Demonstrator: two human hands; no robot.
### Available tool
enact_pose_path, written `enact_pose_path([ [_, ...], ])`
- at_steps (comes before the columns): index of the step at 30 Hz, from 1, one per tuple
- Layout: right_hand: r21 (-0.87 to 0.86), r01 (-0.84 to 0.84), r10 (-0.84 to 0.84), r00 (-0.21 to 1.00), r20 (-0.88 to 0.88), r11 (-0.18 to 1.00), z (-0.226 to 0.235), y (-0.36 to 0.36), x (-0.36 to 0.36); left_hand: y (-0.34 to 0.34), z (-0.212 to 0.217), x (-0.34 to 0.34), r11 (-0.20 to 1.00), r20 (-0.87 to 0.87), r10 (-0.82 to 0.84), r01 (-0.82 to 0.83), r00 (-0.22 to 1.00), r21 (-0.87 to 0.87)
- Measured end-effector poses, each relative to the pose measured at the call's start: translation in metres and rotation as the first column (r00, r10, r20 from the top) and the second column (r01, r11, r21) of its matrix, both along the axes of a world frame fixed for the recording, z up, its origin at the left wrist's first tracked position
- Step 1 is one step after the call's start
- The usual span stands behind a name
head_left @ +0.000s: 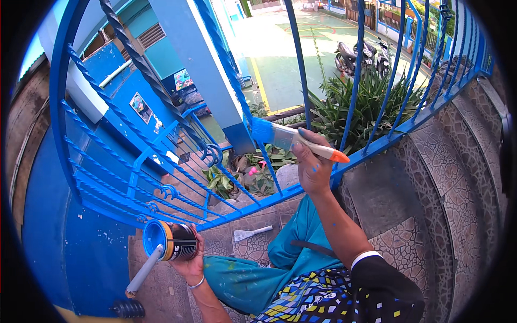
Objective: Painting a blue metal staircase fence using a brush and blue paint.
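Note:
My right hand (pixel 314 167) is closed round a paintbrush (pixel 288 138) with a pale handle tipped in orange. Its blue-loaded bristles touch a twisted bar of the blue metal railing (pixel 231 81). Low on the left, my left hand (pixel 189 261) grips a paint can (pixel 182 240) with a dark label, tilted so its blue inside shows. A grey stick-like handle (pixel 144 273) leans out of the can's mouth; its other end is hidden inside. Blue specks mark my right hand and forearm.
Another brush with a white handle (pixel 253 233) lies on the stone-patterned floor before my legs. Curved steps (pixel 452 177) rise at the right. Beyond the railing are leafy plants (pixel 371 102), rocks and a parked motorcycle (pixel 355 56). A dark ribbed object (pixel 127 308) sits at the lower left.

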State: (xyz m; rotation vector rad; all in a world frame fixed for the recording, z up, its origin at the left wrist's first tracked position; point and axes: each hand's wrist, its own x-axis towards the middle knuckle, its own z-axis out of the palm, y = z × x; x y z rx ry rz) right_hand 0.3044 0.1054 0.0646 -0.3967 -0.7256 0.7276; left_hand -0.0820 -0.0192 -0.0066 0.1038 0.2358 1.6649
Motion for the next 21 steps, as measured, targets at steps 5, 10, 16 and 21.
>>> enact_pose_path([
  [5, -0.042, 0.141, -0.104, 0.875, 0.473, 0.989, -0.053, -0.012, 0.021, 0.001, 0.0, 0.006, 1.0, 0.038, 0.008, -0.007, 0.999, -0.008],
  [10, 0.045, 0.228, -0.166, 0.546, 0.821, 0.973, -0.036, -0.028, 0.05, -0.004, 0.0, 0.004, 1.0, 0.076, 0.025, -0.024, 0.997, -0.004],
  [16, 0.258, -0.106, -0.27, -0.126, 0.955, 0.96, 0.084, -0.013, 0.03, -0.002, 0.007, 0.01, 0.999, 0.149, 0.024, -0.03, 0.989, 0.033],
  [21, 0.528, -0.149, -0.548, -0.187, 0.815, 0.836, 0.146, -0.013, 0.002, -0.004, 0.001, 0.007, 0.999, 0.117, -0.014, 0.01, 0.993, 0.039],
])
